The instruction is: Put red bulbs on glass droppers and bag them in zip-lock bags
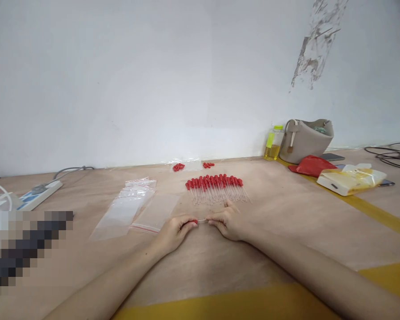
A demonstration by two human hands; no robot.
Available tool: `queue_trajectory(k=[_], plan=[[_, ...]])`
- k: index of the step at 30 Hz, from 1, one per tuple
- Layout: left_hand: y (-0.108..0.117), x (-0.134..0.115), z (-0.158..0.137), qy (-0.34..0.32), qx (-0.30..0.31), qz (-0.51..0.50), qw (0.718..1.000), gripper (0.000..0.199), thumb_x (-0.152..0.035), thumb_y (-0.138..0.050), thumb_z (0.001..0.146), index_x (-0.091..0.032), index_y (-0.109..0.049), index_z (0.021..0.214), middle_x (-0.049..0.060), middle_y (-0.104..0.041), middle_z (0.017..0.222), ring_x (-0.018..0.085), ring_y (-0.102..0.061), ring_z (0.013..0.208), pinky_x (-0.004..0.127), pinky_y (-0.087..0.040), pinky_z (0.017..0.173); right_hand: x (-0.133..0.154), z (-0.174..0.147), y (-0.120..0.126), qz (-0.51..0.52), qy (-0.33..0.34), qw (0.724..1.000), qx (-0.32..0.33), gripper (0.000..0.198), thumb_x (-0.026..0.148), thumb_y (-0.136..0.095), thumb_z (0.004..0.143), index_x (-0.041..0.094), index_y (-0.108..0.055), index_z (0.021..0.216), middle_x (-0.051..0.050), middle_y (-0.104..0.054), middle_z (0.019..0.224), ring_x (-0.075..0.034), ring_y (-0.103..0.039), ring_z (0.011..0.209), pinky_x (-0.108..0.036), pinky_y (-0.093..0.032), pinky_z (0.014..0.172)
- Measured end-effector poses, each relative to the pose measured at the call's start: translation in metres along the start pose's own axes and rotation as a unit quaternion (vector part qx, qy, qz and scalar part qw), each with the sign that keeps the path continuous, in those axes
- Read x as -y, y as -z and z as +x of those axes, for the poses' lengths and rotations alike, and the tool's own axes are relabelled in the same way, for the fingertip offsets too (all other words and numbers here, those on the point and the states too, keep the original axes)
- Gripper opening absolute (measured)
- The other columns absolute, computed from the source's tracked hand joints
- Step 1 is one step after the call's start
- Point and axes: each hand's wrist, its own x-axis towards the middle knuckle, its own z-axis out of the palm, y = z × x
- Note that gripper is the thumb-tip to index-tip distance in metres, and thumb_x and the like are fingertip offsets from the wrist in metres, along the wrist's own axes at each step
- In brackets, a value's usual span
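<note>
Between my hands, low over the table, is a dropper with a red rubber bulb and a thin clear tube [202,220]. My left hand [177,231] pinches the red bulb. The tube is gripped by the fingertips of my right hand [229,222], which hide its far end. Just beyond my hands lies a row of several droppers [215,183], red bulbs toward the wall and clear tubes toward me. Loose red bulbs [178,167] lie in a small pile near the wall, with a second little pile of bulbs [208,165] to their right.
Clear zip bags [120,213] lie left of the row. A power strip [42,195] is at far left. To the right stand a bottle of yellow liquid [272,144] and a grey bag [306,142], near a red pouch [311,166] and a white pack [340,180].
</note>
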Motion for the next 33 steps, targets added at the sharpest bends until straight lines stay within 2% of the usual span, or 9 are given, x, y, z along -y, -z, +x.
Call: queue_trajectory(k=[4, 8, 16, 21, 23, 26, 29, 31, 33], plan=[[0.001, -0.002, 0.0, -0.031, 0.002, 0.042, 0.999, 0.02, -0.028, -0.044, 0.085, -0.019, -0.061, 0.088, 0.001, -0.062, 0.079, 0.014, -0.056, 0.074, 0.023, -0.043, 0.068, 0.002, 0.0, 0.0, -0.047, 0.008, 0.999, -0.012, 0.023, 0.023, -0.041, 0.083, 0.022, -0.064, 0.087, -0.002, -0.068, 0.075, -0.011, -0.051, 0.057, -0.033, -0.021, 0.073], [-0.001, -0.003, 0.0, -0.058, -0.002, 0.08, 0.995, 0.021, -0.029, -0.042, 0.086, -0.016, -0.058, 0.086, 0.002, -0.057, 0.075, 0.013, -0.052, 0.07, 0.023, -0.041, 0.065, 0.01, 0.001, -0.002, -0.04, -0.001, 0.999, -0.016, 0.022, 0.022, -0.04, 0.083, 0.02, -0.062, 0.079, 0.0, -0.066, 0.069, -0.01, -0.046, 0.054, -0.031, -0.02, 0.071], [-0.001, -0.004, -0.001, -0.096, 0.024, 0.102, 0.99, 0.02, -0.026, -0.039, 0.087, -0.016, -0.057, 0.086, 0.003, -0.056, 0.075, 0.014, -0.051, 0.069, 0.024, -0.04, 0.064, 0.015, 0.003, -0.004, -0.003, 0.001, 1.0, -0.006, 0.021, 0.02, -0.041, 0.083, 0.021, -0.061, 0.078, 0.002, -0.066, 0.073, -0.01, -0.046, 0.058, -0.03, -0.021, 0.069], [-0.001, 0.0, 0.003, -0.104, 0.011, 0.104, 0.989, 0.02, -0.025, -0.039, 0.087, -0.017, -0.057, 0.092, 0.004, -0.057, 0.078, 0.014, -0.053, 0.072, 0.025, -0.042, 0.066, 0.015, 0.007, -0.006, -0.02, 0.004, 1.0, -0.003, 0.025, 0.021, -0.036, 0.085, 0.017, -0.058, 0.073, 0.0, -0.064, 0.071, -0.011, -0.048, 0.059, -0.029, -0.025, 0.067], [0.003, 0.0, 0.004, -0.115, 0.0, 0.118, 0.986, 0.02, -0.027, -0.04, 0.087, -0.018, -0.058, 0.093, 0.004, -0.059, 0.08, 0.015, -0.053, 0.075, 0.027, -0.042, 0.069, 0.016, 0.007, -0.004, -0.03, 0.013, 0.999, -0.008, 0.026, 0.021, -0.034, 0.086, 0.017, -0.058, 0.076, -0.002, -0.064, 0.074, -0.012, -0.05, 0.063, -0.03, -0.028, 0.069], [0.019, 0.002, 0.004, -0.12, -0.01, 0.156, 0.98, 0.023, -0.032, -0.044, 0.085, -0.019, -0.057, 0.099, 0.006, -0.06, 0.091, 0.018, -0.053, 0.087, 0.032, -0.04, 0.081, 0.014, 0.003, 0.001, -0.008, 0.026, 0.999, -0.026, 0.024, 0.019, -0.033, 0.086, 0.019, -0.057, 0.09, -0.003, -0.062, 0.085, -0.015, -0.052, 0.078, -0.029, -0.032, 0.073], [0.044, 0.017, 0.001, -0.07, -0.041, 0.199, 0.977, 0.031, -0.035, -0.04, 0.086, -0.019, -0.052, 0.109, 0.007, -0.055, 0.109, 0.02, -0.049, 0.101, 0.035, -0.036, 0.09, 0.001, -0.002, 0.006, 0.044, -0.017, 0.996, -0.078, 0.026, 0.016, -0.034, 0.085, 0.019, -0.053, 0.102, -0.005, -0.059, 0.095, -0.015, -0.052, 0.086, -0.028, -0.037, 0.076], [0.06, 0.034, -0.002, -0.031, -0.044, 0.218, 0.975, 0.034, -0.037, -0.034, 0.087, -0.019, -0.052, 0.11, 0.007, -0.054, 0.113, 0.02, -0.046, 0.107, 0.035, -0.034, 0.094, -0.015, -0.003, 0.008, 0.059, -0.08, 0.985, -0.143, 0.027, 0.016, -0.034, 0.084, 0.017, -0.052, 0.103, -0.007, -0.057, 0.096, -0.015, -0.052, 0.085, -0.028, -0.04, 0.076], [0.069, 0.05, -0.003, -0.002, -0.02, 0.231, 0.973, 0.04, -0.039, -0.032, 0.087, -0.018, -0.048, 0.117, 0.007, -0.048, 0.122, 0.021, -0.04, 0.115, 0.036, -0.03, 0.098, -0.035, -0.002, 0.009, 0.054, -0.158, 0.962, -0.216, 0.025, 0.016, -0.035, 0.082, 0.014, -0.055, 0.098, -0.01, -0.056, 0.093, -0.017, -0.051, 0.088, -0.03, -0.04, 0.078]])
